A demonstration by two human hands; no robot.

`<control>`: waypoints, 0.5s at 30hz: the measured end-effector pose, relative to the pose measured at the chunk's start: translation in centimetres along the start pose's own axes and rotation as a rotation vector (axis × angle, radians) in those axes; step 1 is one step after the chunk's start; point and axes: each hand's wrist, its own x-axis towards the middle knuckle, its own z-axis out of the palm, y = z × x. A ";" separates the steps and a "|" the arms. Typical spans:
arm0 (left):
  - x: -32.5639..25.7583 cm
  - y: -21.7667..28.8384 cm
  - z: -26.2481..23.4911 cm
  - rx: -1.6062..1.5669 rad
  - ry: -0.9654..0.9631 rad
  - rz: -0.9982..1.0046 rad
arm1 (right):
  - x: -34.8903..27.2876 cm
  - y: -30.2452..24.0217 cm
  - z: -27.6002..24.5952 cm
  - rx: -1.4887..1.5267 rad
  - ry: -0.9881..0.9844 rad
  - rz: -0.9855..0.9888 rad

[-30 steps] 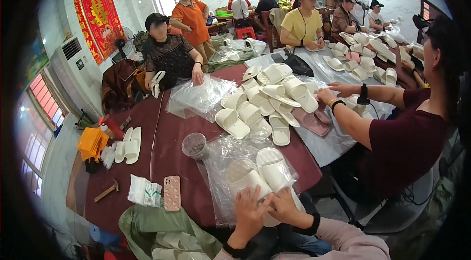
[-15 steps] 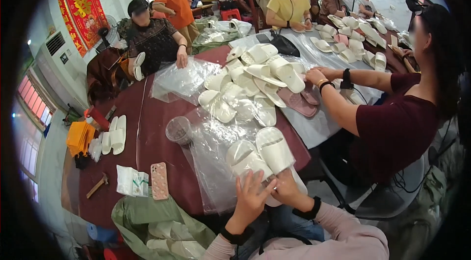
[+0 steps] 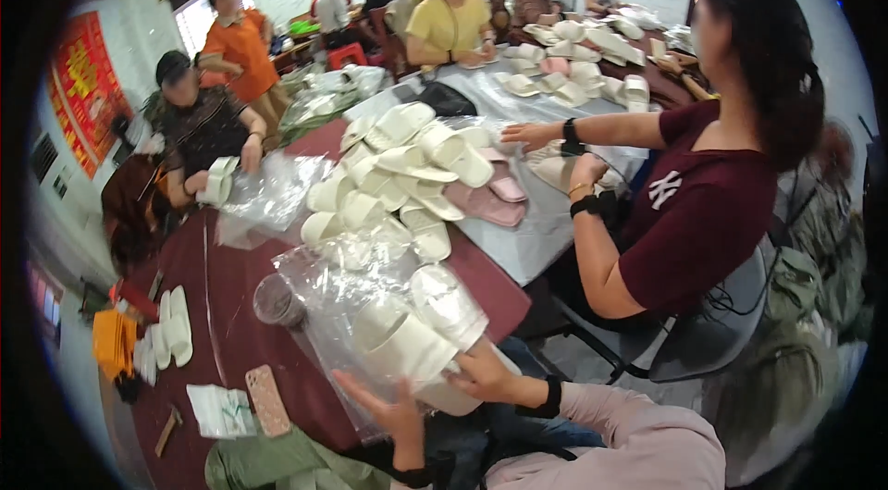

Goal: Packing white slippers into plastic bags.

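White slippers (image 3: 421, 328) inside a clear plastic bag (image 3: 333, 305); left hand (image 3: 393, 411) and right hand (image 3: 486, 374) each grip it.

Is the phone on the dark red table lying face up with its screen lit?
No, the phone lies flat on the dark red table beside a white packet, showing a patterned back and no lit screen.

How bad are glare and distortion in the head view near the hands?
Head view: heavy fisheye, with table edge bowed and corners vignetted black. The clear plastic bag shows soft glare that veils the cream slippers inside. Left hand and right hand are slightly soft. The window is blown out.
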 end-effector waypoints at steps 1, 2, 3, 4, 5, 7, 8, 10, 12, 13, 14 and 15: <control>0.8 1.0 -0.4 -0.447 -0.047 -0.262 | -0.1 -0.1 0.5 -0.011 0.015 0.008; 1.6 2.2 -0.7 -0.892 -0.100 -0.531 | -0.1 -0.3 0.7 0.018 -0.009 -0.001; 1.9 2.0 -0.7 -0.896 -0.118 -0.528 | -0.3 -0.4 0.8 0.050 -0.034 -0.012; 2.1 1.7 -0.8 -0.798 -0.193 -0.589 | -0.4 -0.1 0.8 0.039 -0.023 -0.011; 2.2 1.4 -0.9 -0.696 -0.264 -0.647 | -0.7 0.3 0.9 0.043 -0.032 0.003; 2.0 0.5 -0.8 -0.736 -0.279 -0.627 | -0.8 0.9 1.2 0.046 -0.040 0.014; 2.0 0.1 -0.7 -0.773 -0.285 -0.614 | -0.9 1.0 1.5 0.039 -0.042 0.022; 1.9 -0.6 -0.4 -0.852 -0.255 -0.614 | -0.9 1.2 1.8 0.031 -0.042 0.028; 1.8 -1.1 -0.2 -0.931 -0.228 -0.615 | -0.9 1.2 2.0 0.048 -0.072 0.101; 1.7 -1.3 -0.2 -0.940 -0.196 -0.625 | -0.7 1.0 1.9 0.046 -0.069 0.100; 1.6 -1.6 -0.2 -0.950 -0.164 -0.634 | -0.4 0.7 1.8 0.036 -0.057 0.104; 1.5 -2.0 -0.2 -0.950 -0.167 -0.632 | -0.3 0.5 1.7 0.027 -0.045 0.109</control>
